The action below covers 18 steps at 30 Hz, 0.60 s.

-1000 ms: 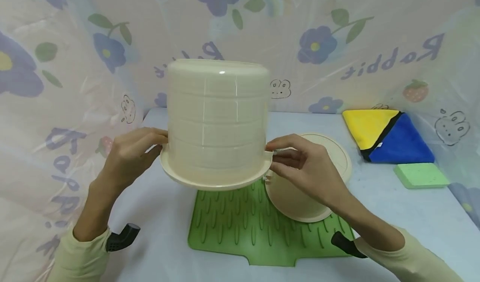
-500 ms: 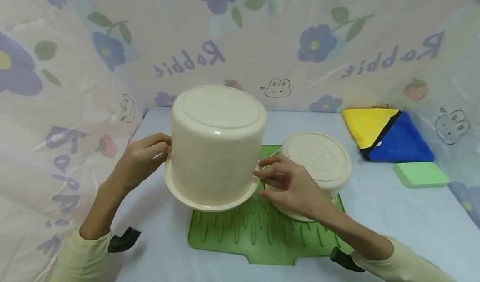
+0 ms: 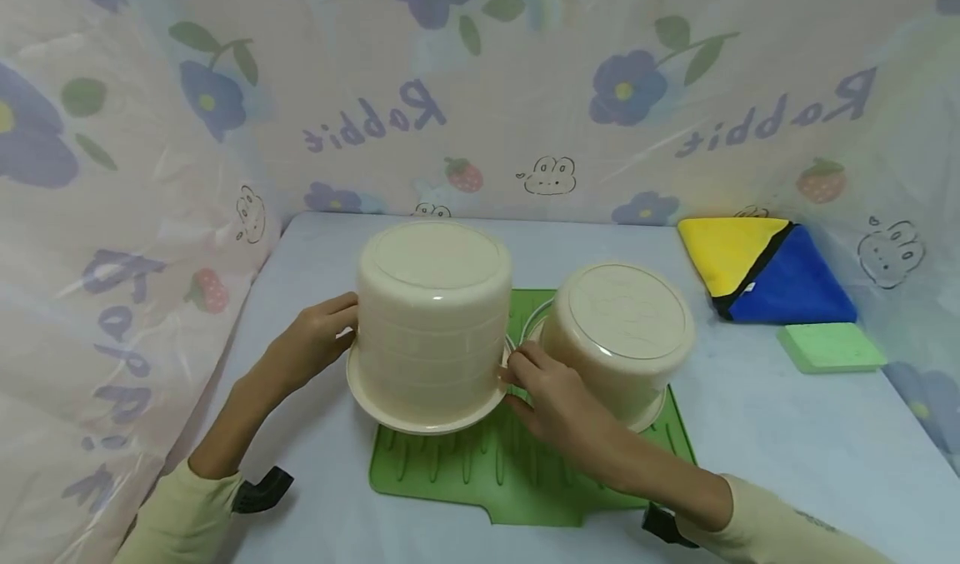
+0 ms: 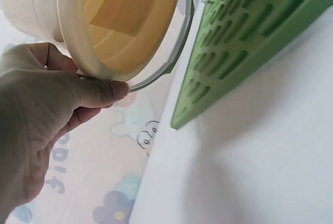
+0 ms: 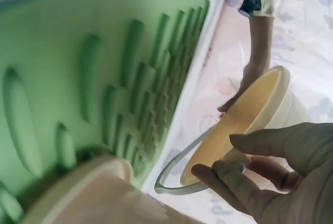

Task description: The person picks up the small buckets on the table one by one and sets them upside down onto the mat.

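A tall cream plastic bucket (image 3: pixel 433 339) is held upside down above the left part of a green ridged mat (image 3: pixel 525 489). My left hand (image 3: pixel 315 347) grips its rim on the left side; the thumb lies under the rim in the left wrist view. On the opposite side my right hand (image 3: pixel 558 401) pinches the rim by the handle joint. The bucket's grey handle (image 4: pixel 186 26) hangs below its opening, and the yellowish inside shows in both wrist views. A second, shorter cream bucket (image 3: pixel 626 322) stands upside down on the mat, just beyond my right hand.
A folded yellow and blue cloth (image 3: pixel 795 277) lies at the back right. In front of it sits a light green sponge (image 3: pixel 831 347). A patterned curtain (image 3: pixel 480 72) closes off the back and sides of the white table (image 3: pixel 300 497).
Both hands have lowered the tall bucket toward the mat. Its base has come into sight, and the shorter bucket behind the right hand is more fully visible.
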Each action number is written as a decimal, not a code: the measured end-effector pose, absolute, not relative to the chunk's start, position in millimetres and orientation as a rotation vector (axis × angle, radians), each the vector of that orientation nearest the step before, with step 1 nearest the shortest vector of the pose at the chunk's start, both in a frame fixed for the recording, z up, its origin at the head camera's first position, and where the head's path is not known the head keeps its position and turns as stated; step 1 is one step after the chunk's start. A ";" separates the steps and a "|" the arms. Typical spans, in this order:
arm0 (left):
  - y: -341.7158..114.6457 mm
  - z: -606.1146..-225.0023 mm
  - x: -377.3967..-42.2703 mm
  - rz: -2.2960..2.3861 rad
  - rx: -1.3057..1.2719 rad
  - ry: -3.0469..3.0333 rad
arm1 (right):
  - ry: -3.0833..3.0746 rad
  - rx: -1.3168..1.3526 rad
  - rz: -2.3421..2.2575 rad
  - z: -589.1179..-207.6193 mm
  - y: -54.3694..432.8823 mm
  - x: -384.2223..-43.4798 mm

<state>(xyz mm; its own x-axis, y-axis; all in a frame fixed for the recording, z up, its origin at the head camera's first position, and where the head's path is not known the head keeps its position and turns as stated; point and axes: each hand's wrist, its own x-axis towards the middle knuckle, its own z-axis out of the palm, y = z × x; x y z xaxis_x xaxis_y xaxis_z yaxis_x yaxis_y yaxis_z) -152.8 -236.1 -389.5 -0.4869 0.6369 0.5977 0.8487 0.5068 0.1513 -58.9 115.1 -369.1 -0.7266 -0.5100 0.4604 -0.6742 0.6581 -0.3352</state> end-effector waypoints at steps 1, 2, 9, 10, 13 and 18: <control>-235.3 -392.7 -154.5 -0.601 -1.215 -2.288 | -2.562 0.928 0.683 -371.6 113.6 -59.2; -233.8 -396.0 -156.5 -0.597 -1.211 -2.295 | -2.575 0.911 0.667 -374.1 112.6 -59.8; -224.0 -425.3 -171.2 -0.568 -1.208 -2.370 | -2.704 0.810 0.666 -394.1 111.4 -63.2; -224.0 -428.6 -172.4 -0.579 -1.209 -2.384 | -2.724 0.816 0.669 -397.0 110.9 -62.8; -225.7 -434.8 -173.5 -0.603 -1.202 -2.448 | -2.790 0.844 0.707 -404.6 110.4 -60.7; -229.3 -434.5 -169.4 -0.682 -1.168 -2.665 | -2.908 0.859 0.718 -410.5 111.1 -57.1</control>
